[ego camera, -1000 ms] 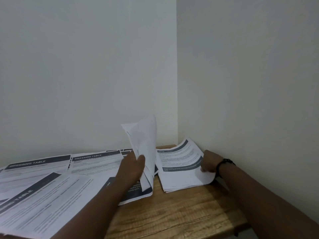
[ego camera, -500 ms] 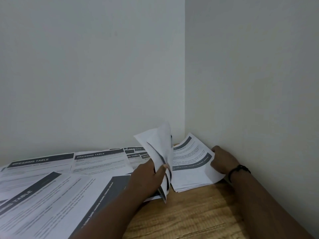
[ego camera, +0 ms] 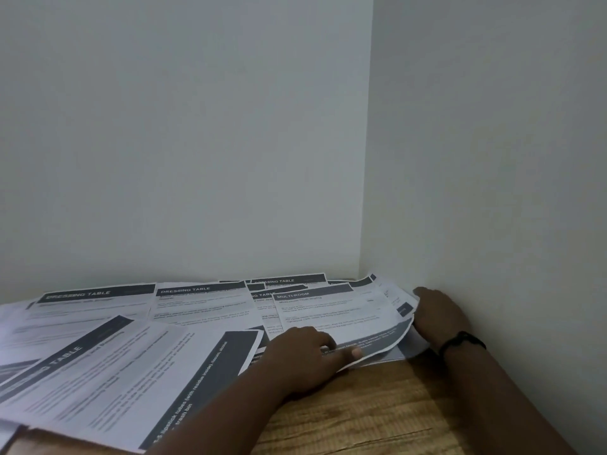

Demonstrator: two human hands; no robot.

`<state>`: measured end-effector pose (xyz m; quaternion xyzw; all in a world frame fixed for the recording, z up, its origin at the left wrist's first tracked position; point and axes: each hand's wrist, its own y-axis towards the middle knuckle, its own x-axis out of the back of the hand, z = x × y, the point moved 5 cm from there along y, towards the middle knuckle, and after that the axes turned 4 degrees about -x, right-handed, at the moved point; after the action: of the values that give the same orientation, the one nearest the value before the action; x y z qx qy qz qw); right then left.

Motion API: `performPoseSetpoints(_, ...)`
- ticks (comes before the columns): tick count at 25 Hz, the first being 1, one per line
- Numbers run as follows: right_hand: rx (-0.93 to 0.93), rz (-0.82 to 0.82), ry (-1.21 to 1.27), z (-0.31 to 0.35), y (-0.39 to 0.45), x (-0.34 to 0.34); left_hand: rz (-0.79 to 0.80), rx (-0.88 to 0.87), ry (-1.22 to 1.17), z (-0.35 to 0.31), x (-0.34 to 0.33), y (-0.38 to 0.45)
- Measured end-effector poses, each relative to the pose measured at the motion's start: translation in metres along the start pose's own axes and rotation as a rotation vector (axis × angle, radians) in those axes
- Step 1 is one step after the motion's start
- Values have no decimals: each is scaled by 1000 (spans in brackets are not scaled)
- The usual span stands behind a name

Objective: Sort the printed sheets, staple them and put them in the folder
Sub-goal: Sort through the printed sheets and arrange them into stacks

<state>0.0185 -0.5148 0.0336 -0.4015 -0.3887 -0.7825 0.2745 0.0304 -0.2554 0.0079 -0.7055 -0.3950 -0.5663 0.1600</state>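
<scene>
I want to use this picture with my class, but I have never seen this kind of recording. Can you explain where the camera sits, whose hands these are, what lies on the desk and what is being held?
There is no machine here. A person wears one wide-angle camera on the head, looking forward and down, so both arms reach in from below. The wooden table stands in a corner between two plain walls. Many printed sheets lie spread over it, several headed "Dressing Table". The left hand presses on the "Multi-Room" sheet, thumb at its near edge. The right hand, with a dark wristband, rests at the right edge of that pile by the wall; its fingers are partly hidden. No stapler or folder shows.
</scene>
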Motion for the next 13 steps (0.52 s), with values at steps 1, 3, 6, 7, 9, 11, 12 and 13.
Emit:
performPoseSetpoints(1,-14,-79,63,4,-5,14,-15,2,-30,0,3,0)
performPoseSetpoints(3,16,-233,179,25,-23,49,-104,9,-107,-5,23,-1)
performPoseSetpoints(6,129,-237,460,73,-42,85,-274,-3,-258,-9,76,-5)
performPoseSetpoints(7,173,-169,530,92,-47,87,-302,10,-269,-3,94,-11)
performPoseSetpoints(9,267,17,573,133,-56,74,-297,89,-123,30,124,-30)
performPoseSetpoints(11,361,172,474,176,-68,43,-185,272,127,85,140,-65)
performPoseSetpoints(12,409,234,408,193,-75,25,-106,372,227,110,146,-84)
performPoseSetpoints(13,455,299,346,211,-83,6,-42,484,281,139,151,-106)
